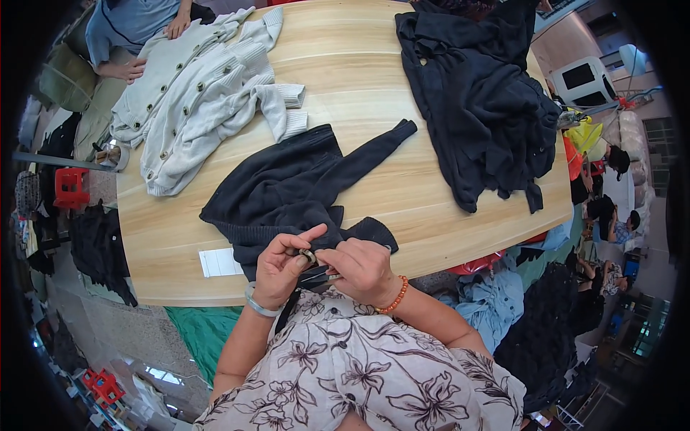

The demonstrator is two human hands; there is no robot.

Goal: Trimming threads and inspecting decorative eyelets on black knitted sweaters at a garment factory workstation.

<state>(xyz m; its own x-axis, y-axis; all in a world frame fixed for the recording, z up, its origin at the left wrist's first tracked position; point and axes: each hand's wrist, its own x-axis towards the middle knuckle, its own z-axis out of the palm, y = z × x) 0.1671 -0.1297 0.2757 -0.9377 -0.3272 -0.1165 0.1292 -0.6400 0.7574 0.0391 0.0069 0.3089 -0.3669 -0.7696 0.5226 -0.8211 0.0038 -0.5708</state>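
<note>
A dark navy knit garment (269, 190) lies on the table right in front of me, one sleeve stretched toward the far right. At its near edge my left hand (275, 271) pinches a round, brownish-olive button (307, 255) between thumb and forefinger. Close beside the button is my right hand (365, 267), its fingers closed and their tips almost meeting the left ones. A thin, greyish metallic piece (325, 277) shows under the right fingers; its kind cannot be made out. Dark cloth hangs below both hands, against my floral shirt.
Pale cardigans (208, 93) with dark buttons lie at the far left, where a co-worker's hands (133, 70) rest. A heap of dark garments (481, 100) covers the table's right side. A white paper slip (221, 263) lies near the left front edge. Red stools (72, 188) stand on the floor.
</note>
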